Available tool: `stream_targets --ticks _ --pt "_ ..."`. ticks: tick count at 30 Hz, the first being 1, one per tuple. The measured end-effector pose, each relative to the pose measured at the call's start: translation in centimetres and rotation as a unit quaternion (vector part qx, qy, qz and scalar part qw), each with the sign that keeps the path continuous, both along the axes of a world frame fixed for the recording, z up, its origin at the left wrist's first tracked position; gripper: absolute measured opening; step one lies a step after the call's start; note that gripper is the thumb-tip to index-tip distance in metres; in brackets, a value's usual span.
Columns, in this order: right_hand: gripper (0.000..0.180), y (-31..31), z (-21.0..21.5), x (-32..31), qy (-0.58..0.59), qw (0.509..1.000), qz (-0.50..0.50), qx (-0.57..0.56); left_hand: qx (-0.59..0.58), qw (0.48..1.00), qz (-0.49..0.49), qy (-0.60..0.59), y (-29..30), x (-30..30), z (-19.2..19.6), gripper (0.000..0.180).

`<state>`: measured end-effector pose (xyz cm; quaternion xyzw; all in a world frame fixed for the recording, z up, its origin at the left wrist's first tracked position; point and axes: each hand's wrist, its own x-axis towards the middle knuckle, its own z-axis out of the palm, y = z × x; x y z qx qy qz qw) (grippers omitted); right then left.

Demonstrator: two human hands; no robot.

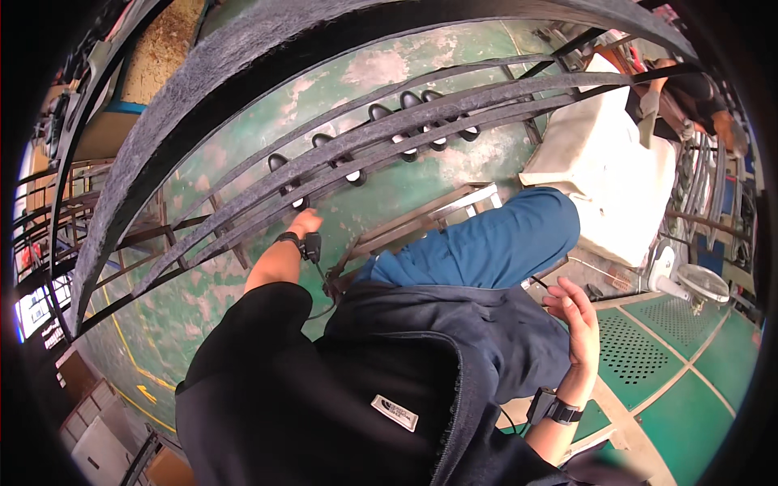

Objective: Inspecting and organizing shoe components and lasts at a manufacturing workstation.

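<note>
My left hand point(305, 222) reaches out to the rack, right beside the lower end of the nearest black shoe point(278, 162). Its fingers are small and partly hidden, so whether they grip the shoe is unclear. Several more black shoes point(381, 113) with pale patches at their lower ends sit in a row across the dark curved rails point(340, 172). My right hand point(577, 320) is raised beside my blue-trousered leg point(486, 243), its fingers apart and slightly bent, with nothing seen in it. Both wrists carry a strap with a small black device.
A thick grey fuzzy-covered rail point(227, 73) arches across the upper left. A metal frame point(429, 219) stands past my knees. White cloth point(600, 170) drapes something on the right, near another person's arm point(651, 101). Green perforated panels point(636, 348) and a round clear-headed fixture point(702, 283) lie at lower right.
</note>
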<state>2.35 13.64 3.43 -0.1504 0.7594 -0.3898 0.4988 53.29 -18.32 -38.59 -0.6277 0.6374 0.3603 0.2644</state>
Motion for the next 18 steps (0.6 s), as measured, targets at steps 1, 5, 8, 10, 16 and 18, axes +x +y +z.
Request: stream_targets --ticks 1,5,8,10,16,18 --pt "0.046 0.4 0.7 -0.4 -0.003 1.000 0.008 0.000 0.036 0.996 -0.041 0.075 -0.1 -4.1 0.7 0.060" --pt "0.042 3.3 4.9 -1.9 -0.001 0.998 -0.032 -0.058 0.039 0.930 -0.214 0.297 -3.3 -16.5 5.9 0.054" --pt "0.041 7.2 11.0 -3.0 0.067 0.992 -0.040 -0.099 0.089 0.873 -0.163 0.452 -3.2 -26.3 10.1 0.044" --pt "0.043 13.1 12.7 -4.4 0.182 0.978 -0.018 -0.101 0.072 0.841 -0.166 0.510 -0.6 -34.0 15.4 0.042" --pt "0.038 33.3 20.6 3.0 0.291 0.884 -0.363 -0.050 0.082 0.819 -0.231 0.518 0.5 -47.5 28.5 0.037" --pt "0.040 42.2 21.0 9.5 0.323 0.803 -0.498 -0.044 0.259 0.906 -0.141 0.305 5.9 -50.5 41.6 0.041"
